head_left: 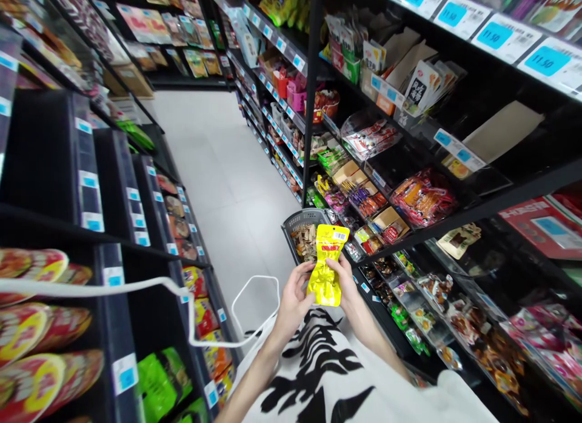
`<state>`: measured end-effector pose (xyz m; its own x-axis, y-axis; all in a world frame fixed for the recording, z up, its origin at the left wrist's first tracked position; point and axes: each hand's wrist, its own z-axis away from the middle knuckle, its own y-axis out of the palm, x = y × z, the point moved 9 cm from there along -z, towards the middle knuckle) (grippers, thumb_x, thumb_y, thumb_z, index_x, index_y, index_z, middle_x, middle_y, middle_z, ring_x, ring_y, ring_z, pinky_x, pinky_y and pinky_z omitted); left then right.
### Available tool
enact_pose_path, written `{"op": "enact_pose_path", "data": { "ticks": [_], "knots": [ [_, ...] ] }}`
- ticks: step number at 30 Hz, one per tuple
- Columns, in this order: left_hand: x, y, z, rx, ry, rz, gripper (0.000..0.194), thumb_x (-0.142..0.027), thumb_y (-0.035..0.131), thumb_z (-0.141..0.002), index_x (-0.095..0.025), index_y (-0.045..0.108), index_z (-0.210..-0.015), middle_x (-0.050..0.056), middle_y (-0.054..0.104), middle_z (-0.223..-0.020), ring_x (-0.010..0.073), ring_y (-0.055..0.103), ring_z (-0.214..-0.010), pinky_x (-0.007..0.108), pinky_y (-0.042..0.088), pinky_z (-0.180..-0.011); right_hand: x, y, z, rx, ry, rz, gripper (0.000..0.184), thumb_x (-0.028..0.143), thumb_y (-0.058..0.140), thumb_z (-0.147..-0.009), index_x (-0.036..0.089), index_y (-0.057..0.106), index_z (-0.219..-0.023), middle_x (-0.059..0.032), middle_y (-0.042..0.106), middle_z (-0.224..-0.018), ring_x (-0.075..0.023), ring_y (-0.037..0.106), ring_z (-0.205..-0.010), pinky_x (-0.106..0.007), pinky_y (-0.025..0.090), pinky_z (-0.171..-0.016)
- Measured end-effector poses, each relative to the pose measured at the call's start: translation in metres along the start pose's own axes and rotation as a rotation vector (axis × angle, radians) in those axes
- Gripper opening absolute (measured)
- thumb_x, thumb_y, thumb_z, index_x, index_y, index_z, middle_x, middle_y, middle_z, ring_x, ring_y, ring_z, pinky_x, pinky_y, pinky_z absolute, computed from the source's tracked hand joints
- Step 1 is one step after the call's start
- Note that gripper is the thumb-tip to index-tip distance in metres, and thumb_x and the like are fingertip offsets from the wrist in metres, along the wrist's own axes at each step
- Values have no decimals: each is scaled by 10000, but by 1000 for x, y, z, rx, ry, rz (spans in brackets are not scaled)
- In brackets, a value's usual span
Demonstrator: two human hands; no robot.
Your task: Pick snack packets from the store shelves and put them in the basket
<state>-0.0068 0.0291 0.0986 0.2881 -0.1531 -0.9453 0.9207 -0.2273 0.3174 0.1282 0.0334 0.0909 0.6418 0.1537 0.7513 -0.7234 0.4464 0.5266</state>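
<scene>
Just beyond the black-and-white shirt, the left hand is grasping a yellow packet by its lower left edge, while the right hand is gripping its right side, thumb lying over the front. Between those fingers, the packet is facing upward. Behind it, a grey basket is showing; farther off, shelves are lining the floor.

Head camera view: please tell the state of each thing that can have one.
Yellow packet, held between both hands; whether sealed, cannot tell.
Left hand, gripping the packet's left side.
Right hand, gripping the packet's right side, thumb on its front.
Grey basket, open-topped, brownish items inside.
White cord, bent, not straight.
Cardboard flap on right shelf, raised.
</scene>
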Motion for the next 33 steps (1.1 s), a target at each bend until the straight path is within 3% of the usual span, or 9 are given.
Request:
{"op": "enact_pose_path", "data": {
  "ticks": [7,15,26,33],
  "knots": [
    [5,3,-1,-5,-72,23,591,-209,723,-738,-223,486,-1280,139,578,-1293,249,656,-1132,414,559,-943,10,-4,-2,20,-90,36,379,217,768,-695,228,623,-1045,7,734,-951,-189,687,-812,-271,532,-721],
    [11,12,1,66,-208,90,637,-172,764,-708,-197,468,-1272,82,700,-1063,214,729,-915,393,586,-878,23,-3,2,79,-195,170,345,239,786,-705,228,637,-1016,11,722,-947,-172,662,-798,-253,509,-731],
    [9,11,6,16,-261,122,701,-144,772,-679,-213,441,-1294,56,717,-1027,205,745,-832,333,603,-778,18,-4,4,85,-165,154,343,272,790,-695,251,642,-1004,16,727,-938,-201,682,-834,-281,531,-730],
    [21,10,6,32,-250,120,640,-192,810,-671,-205,490,-1225,74,706,-1045,205,716,-911,321,583,-807,11,-17,4,-28,-80,69,401,234,788,-668,265,634,-1037,25,738,-927,-205,699,-797,-305,554,-720]
  ]
}}
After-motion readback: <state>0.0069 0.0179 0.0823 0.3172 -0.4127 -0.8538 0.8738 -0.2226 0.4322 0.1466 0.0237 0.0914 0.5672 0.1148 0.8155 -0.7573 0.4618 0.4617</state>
